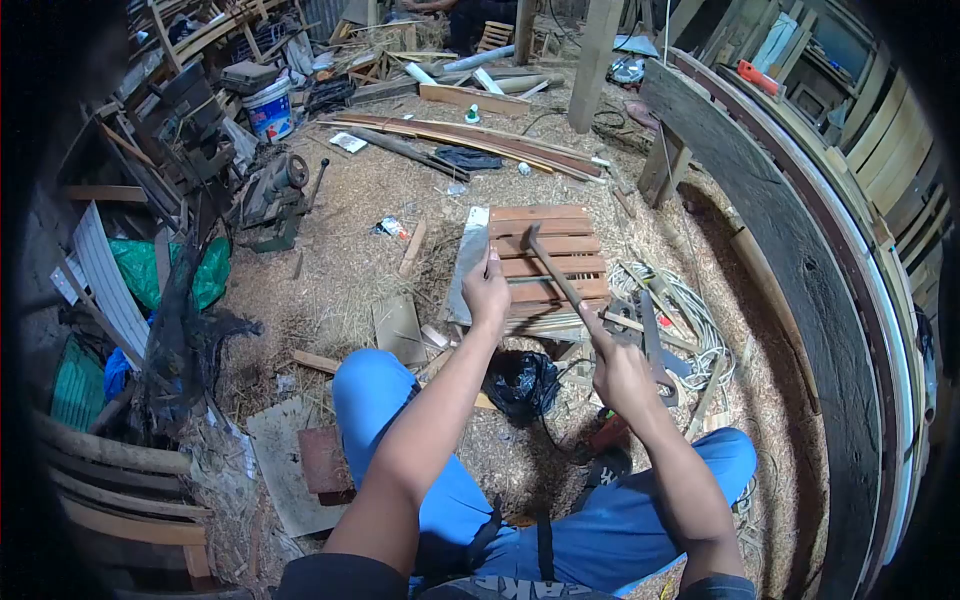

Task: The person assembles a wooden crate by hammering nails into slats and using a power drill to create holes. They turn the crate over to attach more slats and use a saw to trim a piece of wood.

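Note:
My right hand point(622, 375) is wrapped round the wooden handle of a hammer point(560, 276), its index finger laid along the handle. The hammer's head is over a slatted panel of reddish-brown wood point(550, 265), near its upper left part. My left hand point(487, 292) is closed at the panel's left edge, fingers pinched and pointing up; what it holds is too small to make out. Beneath that side lies a pale grey flat board point(468, 258). A black plastic bag point(522, 385) sits just below the panel, between my knees.
Coiled pale cable point(705, 320) and a handsaw point(655, 345) lie right of the panel. A long dark beam point(790, 230) curves along the right. Long wood strips point(470, 138), a wooden post point(597, 65) and a white-blue bucket point(268, 110) stand or lie farther off.

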Demonstrator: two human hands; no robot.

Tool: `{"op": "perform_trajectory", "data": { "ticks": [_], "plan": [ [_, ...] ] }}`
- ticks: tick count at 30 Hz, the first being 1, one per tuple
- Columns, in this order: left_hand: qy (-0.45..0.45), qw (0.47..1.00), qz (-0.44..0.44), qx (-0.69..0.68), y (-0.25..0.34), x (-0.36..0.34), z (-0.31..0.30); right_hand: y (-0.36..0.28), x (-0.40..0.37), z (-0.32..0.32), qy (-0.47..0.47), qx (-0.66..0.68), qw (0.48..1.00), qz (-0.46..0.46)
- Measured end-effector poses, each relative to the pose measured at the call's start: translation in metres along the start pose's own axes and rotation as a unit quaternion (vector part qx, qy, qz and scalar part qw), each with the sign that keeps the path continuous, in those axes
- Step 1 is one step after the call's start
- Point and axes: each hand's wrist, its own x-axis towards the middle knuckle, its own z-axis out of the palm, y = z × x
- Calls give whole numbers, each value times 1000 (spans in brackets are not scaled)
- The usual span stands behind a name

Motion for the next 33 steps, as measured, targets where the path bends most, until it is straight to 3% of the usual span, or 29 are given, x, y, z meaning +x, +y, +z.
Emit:
{"op": "perform_trajectory", "data": {
  "ticks": [5,10,11,13,14,17,18,19,21,22,24,26,33],
  "plan": [
    [10,1000,14,13,-6,2,1,7,5,10,60,51,995,-60],
    [10,999,-31,-7,5,-3,1,-10,11,-2,193,135,965,-119],
    [12,999,-30,-3,6,-3,0,-8,11,2,193,136,964,-120],
    [8,999,-32,4,7,-3,-2,-5,8,11,85,7,995,-51],
    [5,999,-33,9,9,-3,-3,-4,8,11,22,7,1000,-14],
    [2,1000,-5,30,2,-1,-3,-4,10,7,38,42,998,-40],
    [-4,998,-63,8,10,-3,-4,-4,10,7,84,42,993,-67],
    [-4,998,-65,8,11,-3,-3,-4,8,6,82,42,994,-67],
    [8,996,-68,-57,12,-5,-2,-6,5,3,164,82,980,-77],
    [9,996,-69,-56,2,-3,1,-3,2,4,164,95,979,-69],
    [61,991,19,-116,-19,6,10,10,3,15,125,80,987,-65],
    [56,995,1,-88,-29,9,11,7,1,8,57,32,997,-43],
    [60,995,-31,-68,-15,5,10,-10,6,2,118,120,982,-83]
  ]
}}
